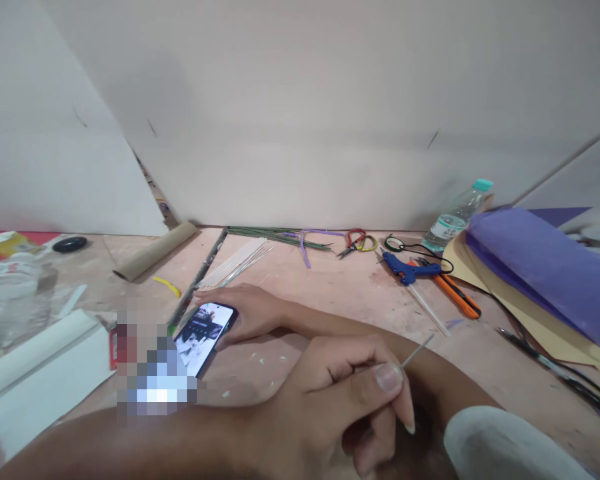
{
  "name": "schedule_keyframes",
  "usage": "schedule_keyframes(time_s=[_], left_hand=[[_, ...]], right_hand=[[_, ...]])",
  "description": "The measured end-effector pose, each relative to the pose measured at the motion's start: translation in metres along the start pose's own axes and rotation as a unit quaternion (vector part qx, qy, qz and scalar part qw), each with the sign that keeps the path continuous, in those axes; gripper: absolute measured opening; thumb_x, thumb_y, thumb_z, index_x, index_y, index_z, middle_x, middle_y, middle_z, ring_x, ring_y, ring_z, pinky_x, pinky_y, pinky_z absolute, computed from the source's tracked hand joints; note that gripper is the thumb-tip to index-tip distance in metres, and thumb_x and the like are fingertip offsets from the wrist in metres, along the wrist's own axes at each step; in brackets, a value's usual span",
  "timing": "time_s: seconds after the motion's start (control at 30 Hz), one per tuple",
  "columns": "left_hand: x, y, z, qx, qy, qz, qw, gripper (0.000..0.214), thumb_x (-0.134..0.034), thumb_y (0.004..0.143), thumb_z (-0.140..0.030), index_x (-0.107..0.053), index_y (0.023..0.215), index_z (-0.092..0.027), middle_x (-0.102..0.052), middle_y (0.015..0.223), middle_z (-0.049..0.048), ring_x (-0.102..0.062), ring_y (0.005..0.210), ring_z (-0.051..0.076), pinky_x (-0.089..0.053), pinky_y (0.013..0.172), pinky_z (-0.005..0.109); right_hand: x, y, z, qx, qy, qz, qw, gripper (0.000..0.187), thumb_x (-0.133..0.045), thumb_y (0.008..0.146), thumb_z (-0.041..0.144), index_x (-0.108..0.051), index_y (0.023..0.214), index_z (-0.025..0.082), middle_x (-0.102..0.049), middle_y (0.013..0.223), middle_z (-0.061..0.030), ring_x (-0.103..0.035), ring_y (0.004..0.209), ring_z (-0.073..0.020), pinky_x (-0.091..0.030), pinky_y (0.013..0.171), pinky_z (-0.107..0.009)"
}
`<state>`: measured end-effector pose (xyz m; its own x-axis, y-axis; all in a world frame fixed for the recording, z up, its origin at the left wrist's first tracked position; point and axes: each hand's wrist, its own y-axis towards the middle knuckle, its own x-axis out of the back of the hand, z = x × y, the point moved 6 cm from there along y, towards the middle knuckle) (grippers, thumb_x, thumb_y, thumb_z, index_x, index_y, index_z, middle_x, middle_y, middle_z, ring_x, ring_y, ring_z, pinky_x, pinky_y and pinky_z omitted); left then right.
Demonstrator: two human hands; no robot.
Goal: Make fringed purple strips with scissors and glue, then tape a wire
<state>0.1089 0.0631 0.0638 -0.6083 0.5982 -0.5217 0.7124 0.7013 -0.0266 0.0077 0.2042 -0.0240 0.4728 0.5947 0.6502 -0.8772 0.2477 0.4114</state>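
Observation:
My left hand (345, 393) is close to the camera, its arm coming in from the lower left. Thumb and fingers pinch a thin pale stick (417, 350) that points up and to the right. My right hand (247, 312) reaches across from the right and lies flat on the pinkish table (330, 287), fingers stretched out against the top edge of a smartphone (205, 333). The phone lies face up with its screen lit. Part of the area left of the phone is blurred out.
Behind the hands lie a cardboard tube (155, 251), a bundle of white sticks (240, 261), green wires (275, 233), small scissors (354, 241), a blue glue gun (405, 268), an orange cutter (457, 293), a water bottle (455, 217), and purple and tan paper sheets (550, 273). White paper (40, 367) lies at left.

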Motion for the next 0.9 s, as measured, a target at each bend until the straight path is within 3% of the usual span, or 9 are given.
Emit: schedule_keyframes(time_s=[0.17,0.33,0.5,0.63,0.9], left_hand=[[-0.0054,0.0041,-0.0014,-0.004,-0.029,0.058,0.998,0.041,-0.067,0.106,-0.053,-0.062,0.088,-0.017,-0.051,0.053,-0.0062,-0.04,0.041,0.007,-0.03,0.043,0.017],[-0.0038,0.0033,-0.0019,-0.004,-0.019,0.059,0.998,0.04,-0.066,0.107,-0.052,-0.062,0.088,-0.016,-0.053,0.053,-0.0051,-0.042,0.042,0.007,-0.031,0.044,0.017],[0.0005,0.0013,0.0002,0.0,-0.002,0.001,1.0,0.044,-0.071,0.103,-0.056,-0.062,0.084,-0.017,-0.054,0.053,-0.0055,-0.04,0.04,0.007,-0.028,0.041,0.018],[-0.0051,0.0027,-0.003,-0.002,-0.023,0.041,0.999,0.041,-0.067,0.106,-0.052,-0.063,0.087,-0.016,-0.052,0.052,-0.0052,-0.04,0.042,0.007,-0.028,0.043,0.018],[-0.0064,0.002,-0.0038,-0.006,-0.022,0.053,0.998,0.039,-0.067,0.107,-0.051,-0.063,0.088,-0.017,-0.053,0.054,-0.0044,-0.042,0.043,0.008,-0.031,0.044,0.018]], right_hand=[[0.0006,-0.001,-0.0006,-0.009,0.003,-0.009,1.0,0.093,-0.091,0.086,0.052,-0.048,0.165,0.026,-0.044,0.176,-0.0112,-0.045,0.161,-0.0292,-0.034,0.131,-0.035],[0.0037,-0.0006,0.0031,-0.013,0.006,-0.007,1.0,0.093,-0.092,0.086,0.052,-0.049,0.164,0.026,-0.046,0.175,-0.0112,-0.048,0.16,-0.03,-0.035,0.131,-0.037],[0.0046,-0.0005,0.0054,-0.017,0.004,-0.006,1.0,0.092,-0.093,0.086,0.049,-0.05,0.163,0.025,-0.046,0.175,-0.0116,-0.051,0.157,-0.032,-0.039,0.129,-0.04],[0.0042,-0.0007,0.0056,-0.023,-0.004,-0.003,1.0,0.093,-0.091,0.087,0.05,-0.048,0.165,0.022,-0.045,0.175,-0.0134,-0.049,0.159,-0.0311,-0.037,0.129,-0.038],[0.0049,-0.0008,0.0025,-0.023,-0.008,-0.01,1.0,0.103,-0.09,0.086,0.053,-0.038,0.17,0.024,-0.051,0.171,-0.0122,-0.056,0.151,-0.0322,-0.044,0.124,-0.042]])
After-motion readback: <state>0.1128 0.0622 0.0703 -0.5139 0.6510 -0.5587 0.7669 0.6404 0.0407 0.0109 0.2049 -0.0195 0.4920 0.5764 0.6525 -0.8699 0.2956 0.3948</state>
